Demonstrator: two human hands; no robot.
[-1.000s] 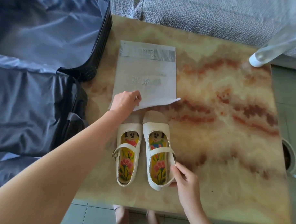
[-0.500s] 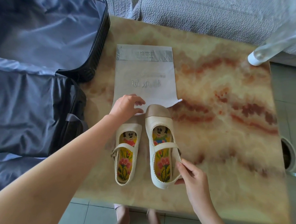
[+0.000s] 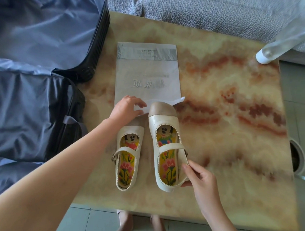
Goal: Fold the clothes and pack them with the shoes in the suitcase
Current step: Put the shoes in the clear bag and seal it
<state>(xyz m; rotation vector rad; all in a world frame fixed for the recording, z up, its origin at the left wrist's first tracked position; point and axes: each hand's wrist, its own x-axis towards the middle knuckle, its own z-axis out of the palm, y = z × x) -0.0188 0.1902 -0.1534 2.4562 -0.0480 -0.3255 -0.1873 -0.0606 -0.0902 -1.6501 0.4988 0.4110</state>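
Two cream strap shoes with bright patterned insoles lie side by side on the marbled table [image 3: 225, 128]. My right hand [image 3: 199, 175] pinches the heel edge of the right shoe [image 3: 166, 148], whose tan toe points at the mouth of a flat white shoe bag [image 3: 148, 75]. My left hand [image 3: 127, 109] holds the bag's near open edge, lifting the flap, just beyond the toe of the left shoe [image 3: 127, 156]. An open black suitcase [image 3: 46, 63] with grey-blue lining lies to the left.
A grey sofa [image 3: 203, 15] runs along the table's far edge. A clear plastic bottle [image 3: 278, 43] leans in at the far right corner. Tiled floor and my feet [image 3: 141, 223] show below the near table edge.
My right hand has pushed the right shoe forward and lifted its heel, so its toe now reaches the bag's opening. My left hand keeps hold of the bag's edge.
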